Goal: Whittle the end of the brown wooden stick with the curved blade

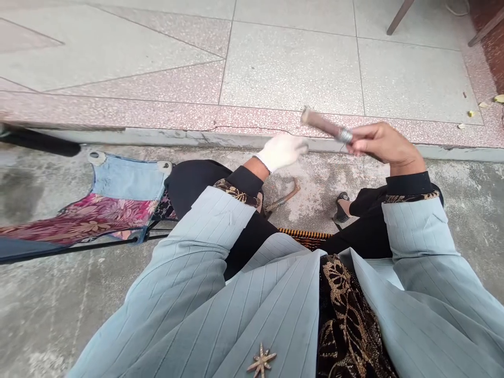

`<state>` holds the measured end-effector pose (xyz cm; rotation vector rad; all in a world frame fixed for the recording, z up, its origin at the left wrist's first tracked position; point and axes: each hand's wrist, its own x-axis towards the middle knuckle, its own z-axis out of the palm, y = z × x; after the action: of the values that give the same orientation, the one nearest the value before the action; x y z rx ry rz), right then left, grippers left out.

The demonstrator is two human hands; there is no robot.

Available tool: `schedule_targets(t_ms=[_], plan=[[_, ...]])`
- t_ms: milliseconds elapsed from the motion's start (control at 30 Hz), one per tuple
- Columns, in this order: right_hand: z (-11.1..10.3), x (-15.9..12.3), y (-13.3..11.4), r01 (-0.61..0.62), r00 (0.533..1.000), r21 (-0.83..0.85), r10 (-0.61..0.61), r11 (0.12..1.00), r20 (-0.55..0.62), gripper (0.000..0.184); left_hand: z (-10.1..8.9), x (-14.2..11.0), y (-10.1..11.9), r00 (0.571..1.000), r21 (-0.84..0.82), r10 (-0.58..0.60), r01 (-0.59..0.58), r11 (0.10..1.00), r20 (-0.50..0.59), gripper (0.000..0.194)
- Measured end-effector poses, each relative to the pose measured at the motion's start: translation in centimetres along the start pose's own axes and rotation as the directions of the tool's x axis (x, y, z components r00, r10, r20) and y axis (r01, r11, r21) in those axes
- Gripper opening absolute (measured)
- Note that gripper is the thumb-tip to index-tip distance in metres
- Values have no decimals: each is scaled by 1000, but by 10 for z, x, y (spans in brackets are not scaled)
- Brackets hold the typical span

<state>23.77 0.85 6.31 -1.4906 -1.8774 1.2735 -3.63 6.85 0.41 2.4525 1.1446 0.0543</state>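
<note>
A brown tube [322,124] with one metal band [345,135] near its lower end was up in the air over the concrete kerb [252,140], held out at an angle. The right hand [384,144] had it in a closed grip, fingers [364,134] curled around the tube just below the band. The left hand [281,152], in a white glove, was blurred and just beside the band, apparently not touching it; how far open it was I could not tell, and it showed nothing in hold. Only this one tube was in the air, with nothing visibly fitted to its free end. One curved rust-brown rod [281,197] lay on the concrete ground [315,178] beyond the person's knees, well apart from both hands. One sandal [342,207] showed beside it. To the left stood one folding chair with a patchwork seat [118,205], and two dark wooden legs [399,16] stood on the terrazzo paving [295,63] at the top. Both sleeves [417,247] were pale pinstripe with batik cuffs.
</note>
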Motion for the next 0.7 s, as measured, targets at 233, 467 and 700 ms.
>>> schedule_targets(t_ms=[233,467,700], plan=[[5,18,19,-276,893,-126,206,953,-400,13,13,-10,34,906,-71,387,-380,922,171,33],[22,27,24,-232,838,-653,489,721,242,13,-1,-16,14,948,1,309,-310,951,82,32],[18,10,2,-92,785,-125,149,988,602,41,3,-6,2,982,-180,176,-160,971,74,29]])
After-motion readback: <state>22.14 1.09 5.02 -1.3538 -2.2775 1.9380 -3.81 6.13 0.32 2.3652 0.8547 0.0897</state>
